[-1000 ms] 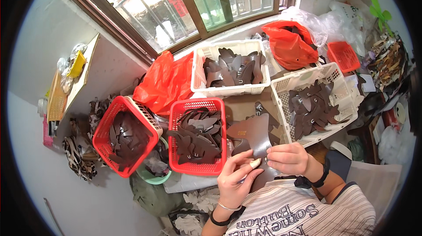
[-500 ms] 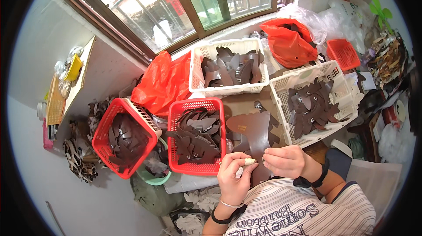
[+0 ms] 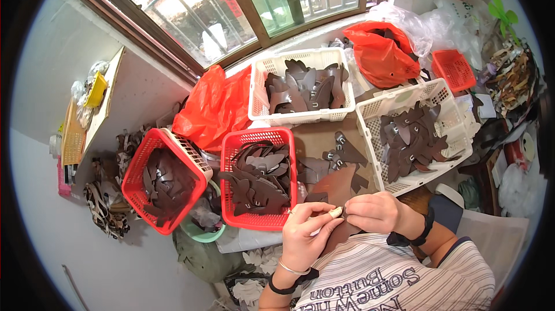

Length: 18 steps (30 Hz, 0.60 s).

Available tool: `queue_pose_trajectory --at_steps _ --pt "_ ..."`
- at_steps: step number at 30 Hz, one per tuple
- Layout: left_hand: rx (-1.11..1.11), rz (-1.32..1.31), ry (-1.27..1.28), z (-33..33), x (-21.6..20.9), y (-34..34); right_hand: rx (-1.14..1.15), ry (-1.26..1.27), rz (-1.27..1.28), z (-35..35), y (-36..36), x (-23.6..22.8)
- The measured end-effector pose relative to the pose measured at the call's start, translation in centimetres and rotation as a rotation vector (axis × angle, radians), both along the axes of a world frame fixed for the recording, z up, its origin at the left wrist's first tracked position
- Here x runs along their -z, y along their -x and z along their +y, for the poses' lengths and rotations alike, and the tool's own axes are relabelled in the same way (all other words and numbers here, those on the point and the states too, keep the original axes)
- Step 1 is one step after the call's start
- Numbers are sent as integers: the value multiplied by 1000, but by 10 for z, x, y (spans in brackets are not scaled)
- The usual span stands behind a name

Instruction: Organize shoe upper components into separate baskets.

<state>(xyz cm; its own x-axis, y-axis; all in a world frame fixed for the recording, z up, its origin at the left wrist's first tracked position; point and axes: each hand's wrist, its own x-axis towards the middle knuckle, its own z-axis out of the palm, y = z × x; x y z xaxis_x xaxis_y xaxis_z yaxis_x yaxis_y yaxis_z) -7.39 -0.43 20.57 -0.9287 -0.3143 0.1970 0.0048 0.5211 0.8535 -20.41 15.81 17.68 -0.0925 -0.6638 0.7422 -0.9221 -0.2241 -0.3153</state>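
Note:
Close to my body, my left hand (image 3: pixel 309 231) and my right hand (image 3: pixel 376 211) meet with fingers pinched. Between them is a brown leather piece (image 3: pixel 338 186), its upper part standing out beyond my fingers and its lower part running down towards my shirt. A cream-coloured cover (image 3: pixel 336 212) sits at a fingertip of my left hand. The exact spot where the fingertips press is too small to make out. Just past the leather piece, more dark cut pieces with metal buckles (image 3: pixel 341 152) lie on the brown work surface (image 3: pixel 324 131).
Red baskets (image 3: pixel 292 186) (image 3: pixel 165 227) of dark pieces stand at left. White crates (image 3: pixel 300 118) (image 3: pixel 376 160) of similar pieces stand behind and at right. Red plastic bags (image 3: pixel 211 108) (image 3: pixel 381 56) lie near the window. A small red basket (image 3: pixel 454 71) is at far right.
The brown leather piece has tilted and drawn lower, uncovering buckled pieces behind it. My left hand has shifted slightly, and the fingertips of both hands have come together.

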Motion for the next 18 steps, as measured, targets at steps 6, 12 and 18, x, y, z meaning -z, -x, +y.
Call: queue_pose_trajectory --at_steps 6,12,18 --pt "5 34 10 0 8 1 47 -1 47 -1 1 -5" --pt "-54 31 -228 6 20 0 21 -12 1 0 3 0" --pt "21 107 -134 5 17 -1 -13 6 -70 5 1 5"
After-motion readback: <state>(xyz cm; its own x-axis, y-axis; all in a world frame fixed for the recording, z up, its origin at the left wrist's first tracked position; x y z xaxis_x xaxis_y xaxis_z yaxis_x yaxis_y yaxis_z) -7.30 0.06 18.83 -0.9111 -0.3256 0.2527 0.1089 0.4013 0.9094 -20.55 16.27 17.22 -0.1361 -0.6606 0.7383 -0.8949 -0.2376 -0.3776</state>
